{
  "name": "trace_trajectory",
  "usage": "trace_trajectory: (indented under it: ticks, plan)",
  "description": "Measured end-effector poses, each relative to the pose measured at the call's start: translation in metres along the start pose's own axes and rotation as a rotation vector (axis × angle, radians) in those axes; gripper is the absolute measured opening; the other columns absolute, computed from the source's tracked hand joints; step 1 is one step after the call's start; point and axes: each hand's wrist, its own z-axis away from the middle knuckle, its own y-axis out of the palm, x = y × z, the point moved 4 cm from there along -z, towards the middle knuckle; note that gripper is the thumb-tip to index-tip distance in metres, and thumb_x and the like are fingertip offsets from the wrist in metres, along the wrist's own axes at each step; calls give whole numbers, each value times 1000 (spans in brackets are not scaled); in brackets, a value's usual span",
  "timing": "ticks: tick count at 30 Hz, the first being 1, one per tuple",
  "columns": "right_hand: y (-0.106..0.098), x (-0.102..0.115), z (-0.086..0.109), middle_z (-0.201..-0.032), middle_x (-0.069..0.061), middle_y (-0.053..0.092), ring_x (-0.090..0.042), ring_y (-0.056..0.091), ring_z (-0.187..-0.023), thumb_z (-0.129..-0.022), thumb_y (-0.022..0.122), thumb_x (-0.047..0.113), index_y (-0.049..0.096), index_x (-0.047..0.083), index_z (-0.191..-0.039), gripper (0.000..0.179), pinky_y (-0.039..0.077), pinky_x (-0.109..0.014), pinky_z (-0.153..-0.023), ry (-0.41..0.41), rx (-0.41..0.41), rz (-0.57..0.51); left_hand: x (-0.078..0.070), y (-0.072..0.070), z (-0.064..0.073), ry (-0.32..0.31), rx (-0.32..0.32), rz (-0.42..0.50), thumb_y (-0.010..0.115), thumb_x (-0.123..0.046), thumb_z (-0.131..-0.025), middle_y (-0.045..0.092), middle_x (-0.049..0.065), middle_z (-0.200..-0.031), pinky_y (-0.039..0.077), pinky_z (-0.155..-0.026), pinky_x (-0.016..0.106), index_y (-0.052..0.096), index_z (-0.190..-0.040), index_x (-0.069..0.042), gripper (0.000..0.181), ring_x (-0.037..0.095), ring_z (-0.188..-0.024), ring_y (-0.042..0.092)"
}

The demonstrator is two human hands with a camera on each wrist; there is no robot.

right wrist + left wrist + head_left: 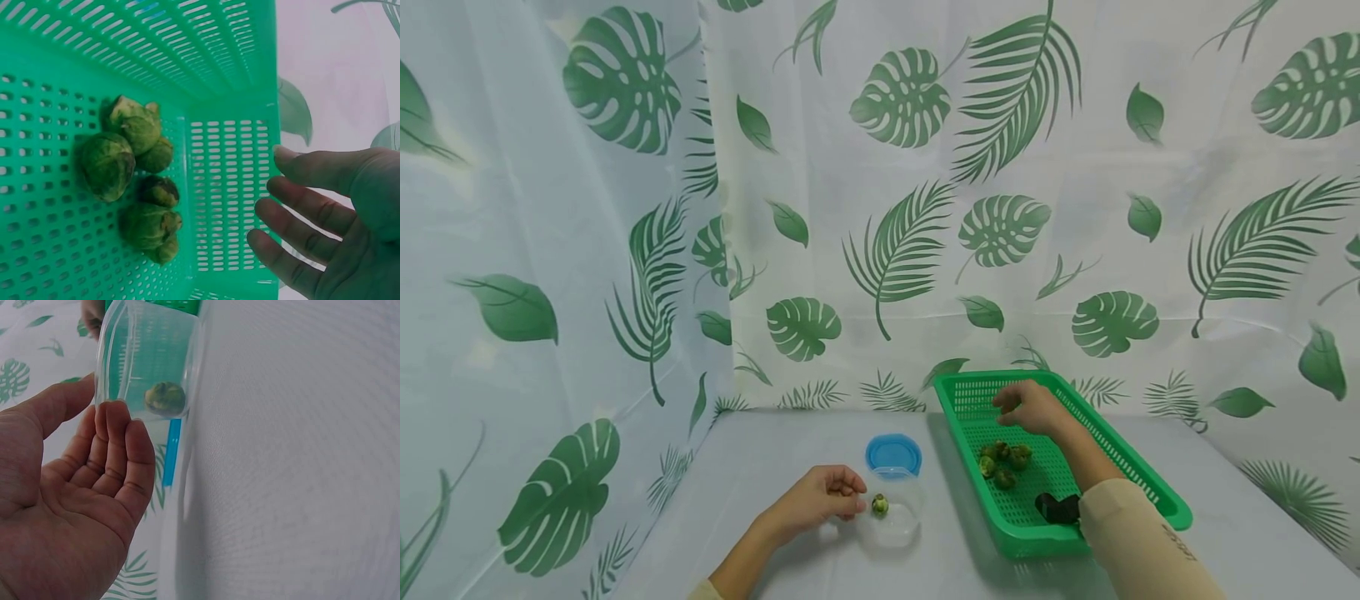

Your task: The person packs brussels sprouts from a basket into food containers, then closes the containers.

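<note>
A white sheet (917, 175) printed with green leaves forms the back and side walls of the work area. The tabletop (760, 446) is pale, smooth and flat, and meets the sheet at its far edge. A green slotted basket (1037, 546) stands on the right portion of the tabletop, its long sides angled. The right hand (1033, 408) is above the basket's far end; its fingers are spread, slightly bent and hold nothing. The left hand (823, 500) is at the left side of the clear container (898, 527); its fingers are partly curled at the rim, but whether they grip it cannot be told. A blue lid (895, 457) lies just beyond the container. A cluster of sprouts (1002, 451) rests on the basket floor, near its left wall. One single sprout (880, 505) sits inside the container.
</note>
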Motion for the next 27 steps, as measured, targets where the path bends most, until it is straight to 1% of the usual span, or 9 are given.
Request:
trace_trajectory:
  ticks: [6,9,14,20,22,27]
  plan:
    - [2,-7,-1,-124,-29,68,-43,67,-111,-93,75,5,69,-7,-125,35,59,-50,-85,54,33,-2,0,0,0,-5,3,4,73,-16,-96,69,2,-91,58,-77,33,65,-119,6,32,16,-82,66]
    - [3,-11,-1,-122,-28,69,-43,67,-111,-92,75,4,69,-7,-123,33,59,-50,-86,80,48,3,-1,-1,0,-8,6,4,73,-16,-97,69,2,-90,58,-77,33,65,-119,7,33,15,-81,66]
    - [6,-17,-2,-117,-26,71,-43,67,-109,-91,75,1,72,-6,-117,27,59,-50,-84,92,81,24,-2,-1,0,-11,6,9,73,-16,-97,69,2,-90,58,-77,33,65,-118,6,32,15,-81,66]
    - [10,-21,-1,-115,-26,71,-44,66,-109,-90,74,-2,71,-8,-117,28,60,-47,-81,99,117,34,-1,-2,0,-16,4,10,74,-16,-97,69,2,-90,58,-77,34,65,-118,6,32,15,-81,66]
    - [10,-21,-1,-114,-25,71,-43,67,-107,-90,74,-2,71,-8,-117,28,60,-47,-79,105,128,46,0,-1,0,-17,4,9,74,-16,-97,69,2,-90,58,-77,34,65,-119,7,32,16,-82,66]
    - [11,-23,1,-111,-22,72,-35,69,-99,-89,74,-5,72,-7,-114,25,60,-45,-75,154,150,59,0,0,0,-10,1,6,74,-16,-97,69,3,-90,58,-77,34,65,-118,6,32,16,-81,66]
